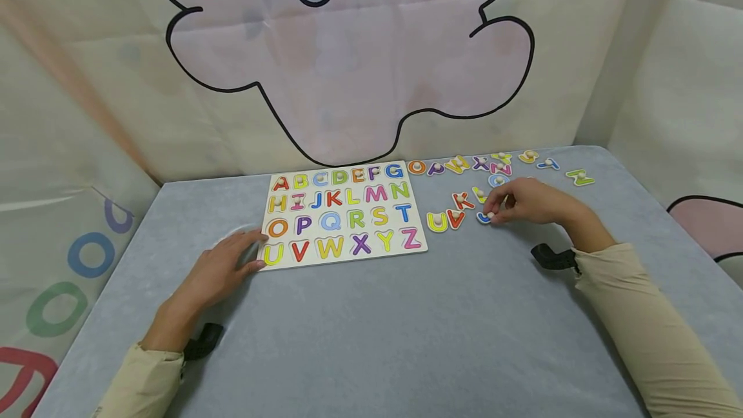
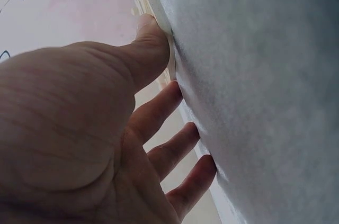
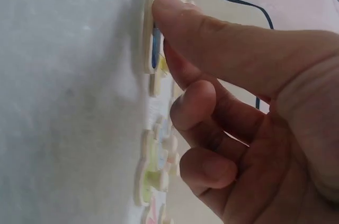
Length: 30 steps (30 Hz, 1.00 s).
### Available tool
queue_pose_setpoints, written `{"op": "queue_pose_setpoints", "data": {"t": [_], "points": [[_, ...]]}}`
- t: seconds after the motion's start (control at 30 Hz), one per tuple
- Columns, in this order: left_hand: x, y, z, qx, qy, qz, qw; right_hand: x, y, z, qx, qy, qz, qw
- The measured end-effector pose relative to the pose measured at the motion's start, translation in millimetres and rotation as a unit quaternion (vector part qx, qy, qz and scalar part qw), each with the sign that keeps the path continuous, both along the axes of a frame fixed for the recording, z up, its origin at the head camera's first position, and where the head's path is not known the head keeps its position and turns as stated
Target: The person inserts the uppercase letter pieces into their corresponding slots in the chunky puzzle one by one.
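A white alphabet puzzle board (image 1: 339,210) lies on the table, with knobbed letter pieces in its top row and on H and I. My left hand (image 1: 215,271) rests against the board's left edge, thumb and fingertips touching it near the lower corner. In the left wrist view its fingers (image 2: 164,158) are spread and fairly straight. Right of the board, my right hand (image 1: 525,202) pinches a blue letter piece (image 3: 155,49), apparently a J, between thumb and index finger. The piece is low over the table; whether it touches the surface I cannot tell.
Loose letter pieces lie right of the board: a yellow U (image 1: 437,222), a red V (image 1: 455,219), a red K (image 1: 462,200), an orange O (image 1: 416,167) and several more along the back. A green piece (image 1: 580,177) sits farther right. A printed cloth wall (image 1: 348,63) stands behind.
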<state>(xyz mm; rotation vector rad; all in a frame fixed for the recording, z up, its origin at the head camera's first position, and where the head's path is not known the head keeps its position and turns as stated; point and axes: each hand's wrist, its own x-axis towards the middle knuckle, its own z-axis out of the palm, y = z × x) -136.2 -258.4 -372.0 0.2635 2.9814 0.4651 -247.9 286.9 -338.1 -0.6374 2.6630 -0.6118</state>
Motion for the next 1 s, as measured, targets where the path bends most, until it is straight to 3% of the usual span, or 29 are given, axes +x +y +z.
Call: {"op": "queue_pose_setpoints", "data": {"t": [0.83,1.0], "points": [[0.0,-0.7,-1.0,0.004,0.001,-0.001,1.0,2.2,-5.3,-2.6,-0.023,-0.014,0.002,1.0],[-0.6,-1.5,-2.3,0.006,0.002,0.0,1.0,2.4,-7.1,-1.6,-0.02,-0.019,-0.013,1.0]]}}
